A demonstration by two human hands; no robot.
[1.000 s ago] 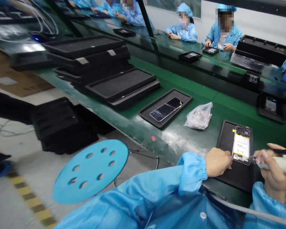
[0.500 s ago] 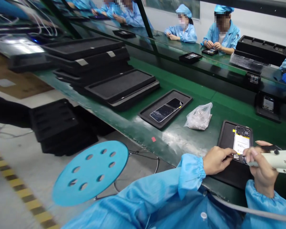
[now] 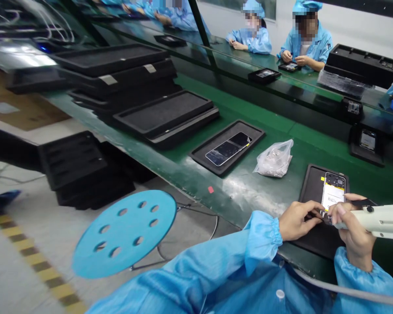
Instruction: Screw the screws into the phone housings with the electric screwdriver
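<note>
A phone with its back off (image 3: 333,195), showing a white battery label and a yellow tab, lies in a black foam tray (image 3: 311,187) on the bench. My right hand (image 3: 355,231) is wrapped around an off-white electric screwdriver (image 3: 380,221), its dark front end pointing left over the phone's lower end. At that same end is my left hand (image 3: 299,220), thumb and fingers bent together near the screwdriver's tip. What those fingertips pinch, if anything, is hidden. The screwdriver's tip and the phone's bottom edge are mostly covered by my fingers.
Left of my tray are a clear bag of small parts (image 3: 275,160) and another tray (image 3: 196,156) with a phone (image 3: 229,149). Stacked black trays (image 3: 114,65) stand farther left. A blue stool (image 3: 124,235) is beside the bench. Co-workers (image 3: 306,39) sit across it.
My right hand and the screwdriver have shifted slightly left, closer to my left fingertips. My left fingers have drawn in a little at the phone's lower end. The view has tilted slightly.
</note>
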